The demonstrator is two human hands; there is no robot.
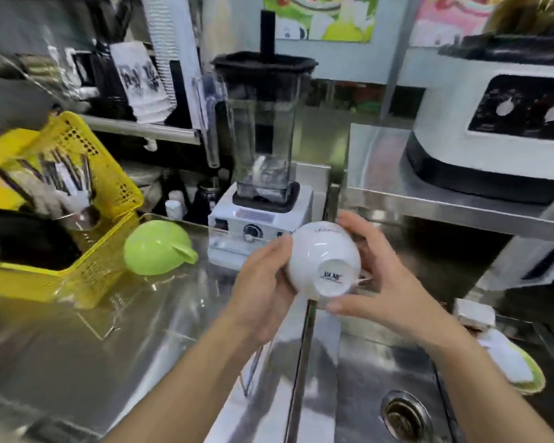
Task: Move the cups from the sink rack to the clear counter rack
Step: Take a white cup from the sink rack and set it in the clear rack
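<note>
A white ceramic cup [320,260] is held in mid-air between both hands, its printed base turned toward me. My left hand [263,282] grips its left side and my right hand [375,276] wraps its right side and underside. They hover above the edge between the steel counter and the sink [381,378]. A clear rack [160,302] lies on the counter to the left, hard to make out; a green cup [159,247] rests upside down on it. No sink rack is clearly visible.
A blender [263,155] stands just behind the hands. A yellow basket [87,225] with utensils sits at left. A white machine [499,123] sits on a raised steel shelf at right. The sink drain [403,414] is at lower right, and a green-rimmed dish [522,369] lies beside the sink.
</note>
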